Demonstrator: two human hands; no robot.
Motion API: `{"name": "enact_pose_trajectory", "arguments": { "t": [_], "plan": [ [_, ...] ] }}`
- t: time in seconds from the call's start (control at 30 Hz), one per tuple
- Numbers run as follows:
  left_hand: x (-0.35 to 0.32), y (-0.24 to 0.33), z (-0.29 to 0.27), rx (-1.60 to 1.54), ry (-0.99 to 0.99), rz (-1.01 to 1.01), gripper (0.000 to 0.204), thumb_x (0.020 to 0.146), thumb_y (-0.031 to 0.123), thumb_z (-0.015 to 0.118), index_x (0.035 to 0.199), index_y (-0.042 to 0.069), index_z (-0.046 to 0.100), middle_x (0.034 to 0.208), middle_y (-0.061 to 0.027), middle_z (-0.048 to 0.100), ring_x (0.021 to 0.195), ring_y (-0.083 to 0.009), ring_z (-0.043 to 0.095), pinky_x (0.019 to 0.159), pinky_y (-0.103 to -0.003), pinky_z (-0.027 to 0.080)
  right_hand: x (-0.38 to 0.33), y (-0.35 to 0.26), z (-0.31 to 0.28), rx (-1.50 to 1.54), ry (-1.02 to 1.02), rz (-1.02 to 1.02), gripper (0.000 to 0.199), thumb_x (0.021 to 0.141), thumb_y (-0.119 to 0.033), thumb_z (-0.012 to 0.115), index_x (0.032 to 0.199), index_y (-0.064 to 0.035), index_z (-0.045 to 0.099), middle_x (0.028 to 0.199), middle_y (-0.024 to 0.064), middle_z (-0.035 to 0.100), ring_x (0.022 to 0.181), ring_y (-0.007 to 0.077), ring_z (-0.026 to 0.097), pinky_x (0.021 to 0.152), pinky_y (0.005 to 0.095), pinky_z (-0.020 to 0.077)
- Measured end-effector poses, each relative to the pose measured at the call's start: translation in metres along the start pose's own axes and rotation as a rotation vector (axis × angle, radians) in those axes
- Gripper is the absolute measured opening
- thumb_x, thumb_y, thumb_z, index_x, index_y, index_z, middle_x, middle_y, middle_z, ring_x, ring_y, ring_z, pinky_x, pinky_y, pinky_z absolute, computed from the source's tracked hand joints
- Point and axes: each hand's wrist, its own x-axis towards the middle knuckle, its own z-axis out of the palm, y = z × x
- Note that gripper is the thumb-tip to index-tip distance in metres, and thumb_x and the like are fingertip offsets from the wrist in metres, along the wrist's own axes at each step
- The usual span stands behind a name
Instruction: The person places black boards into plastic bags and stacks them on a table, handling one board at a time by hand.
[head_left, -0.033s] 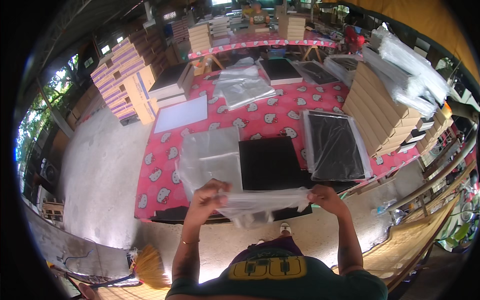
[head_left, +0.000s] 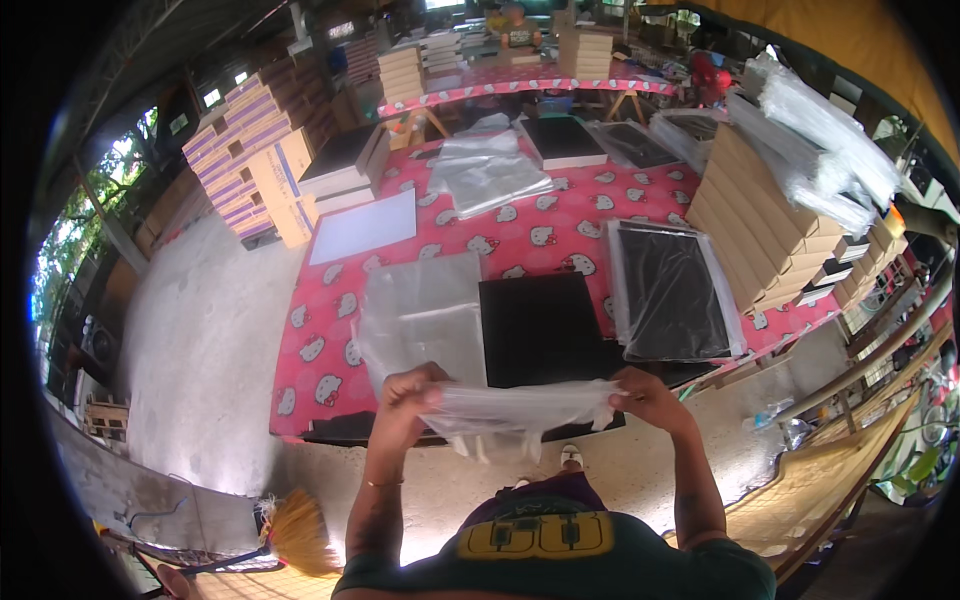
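Between my two hands, a clear plastic bag point(head_left: 525, 403) is stretched sideways at the near edge of the table. My left hand point(head_left: 408, 400) pinches one end of it, and my right hand point(head_left: 645, 398) grips the other. Loose plastic hangs down below the stretched edge. Just beyond the bag lies a flat black panel point(head_left: 540, 325), its near edge partly covered by the plastic. To its left, a pile of clear plastic bags point(head_left: 420, 310) rests on the table. Right of the black panel is another black panel in a clear bag point(head_left: 672, 290).
The pink patterned tablecloth point(head_left: 325, 345) covers the table. A white sheet point(head_left: 363, 228) and more plastic bags point(head_left: 490, 175) lie farther back. Brown cartons point(head_left: 765, 225) topped with wrapped bundles point(head_left: 825, 130) rise at the right. Stacked boxes point(head_left: 245, 155) stand left. A broom point(head_left: 298, 535) is behind at lower left.
Both hands keep their hold and shift only slightly. The loose lower part of the plastic bag hangs in a different shape. The things on the table stay put.
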Motion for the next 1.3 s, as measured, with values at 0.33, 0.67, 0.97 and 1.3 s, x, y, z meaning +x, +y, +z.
{"name": "enact_pose_trajectory", "arguments": {
  "t": [0.33, 0.67, 0.97, 1.3],
  "plan": [
    [0.009, -0.005, 0.02, -0.12, -0.214, -0.151, 0.033, 0.091, 0.032, 0.061, 0.108, 0.004, 0.057, 0.093, -0.0077, 0.063, 0.083, -0.0187, 0.063, 0.072, -0.033, 0.052, 0.006, -0.001, 0.023, 0.959, -0.274, 0.031, 0.028, 0.084, -0.025, 0.065, 0.099, -0.0031, 0.058, 0.087, 0.0041, 0.059, 0.086, 0.0116, 0.058, 0.075, 0.0271, 0.0464],
    [-0.017, -0.055, 0.024, 0.274, -0.618, -0.636, 0.042, 0.092, 0.031, 0.06, 0.122, 0.002, 0.052, 0.096, -0.0082, 0.064, 0.086, -0.0145, 0.06, 0.074, -0.029, 0.049, 0.016, 0.011, 0.013, 1.493, -0.016, -0.121, 0.034, 0.094, -0.039, 0.05, 0.099, -0.0065, 0.058, 0.079, 0.0049, 0.059, 0.077, 0.0152, 0.061, 0.068, 0.0323, 0.0507],
    [-0.019, -0.028, 0.021, -0.501, -0.007, -0.482, 0.029, 0.096, 0.021, 0.052, 0.118, 0.002, 0.054, 0.103, -0.0091, 0.063, 0.094, -0.0201, 0.063, 0.082, -0.036, 0.051, 0.013, 0.014, 0.037, 1.166, -0.037, -0.125, 0.015, 0.094, -0.021, 0.057, 0.102, -0.0084, 0.061, 0.087, 0.0045, 0.063, 0.083, 0.0127, 0.06, 0.076, 0.0306, 0.0484],
    [0.008, 0.0, 0.022, -0.801, 0.247, -0.423, 0.047, 0.091, 0.04, 0.058, 0.12, 0.003, 0.055, 0.101, -0.0089, 0.062, 0.085, -0.0185, 0.058, 0.081, -0.034, 0.047, -0.007, 0.035, 0.019, 0.591, -0.509, 0.103, 0.032, 0.095, -0.035, 0.052, 0.102, -0.0052, 0.06, 0.097, 0.0077, 0.066, 0.092, 0.0123, 0.063, 0.077, 0.026, 0.0518]
  ]
}}
